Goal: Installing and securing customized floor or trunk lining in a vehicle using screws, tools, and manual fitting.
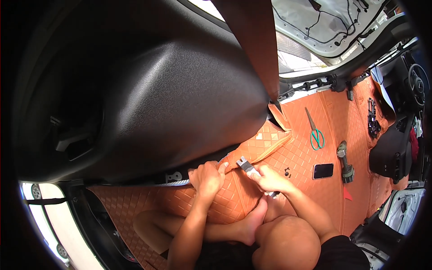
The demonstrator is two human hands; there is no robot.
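Observation:
My left hand (207, 179) is closed on the edge of an orange-brown quilted leather mat (229, 189), beside the dark gap under the black trim panel. Its thumb presses near a folded, raised part of the mat (265, 141). In my right hand (271, 179) is a grey hand tool (246, 165) with a notched, fork-like head. That head points toward the raised fold, just right of my left thumb. A lower end of the tool shows below my palm; its exact kind is unclear. My bare foot rests on the mat just below.
A large black trim panel (189, 94) bulges in from the left. On the mat lie green-handled scissors (315, 135), a phone (323, 171), a power tool (345, 162) and several small dark clips (287, 172). A brown strap (256, 40) hangs down above. A steering wheel (416, 83) is at far right.

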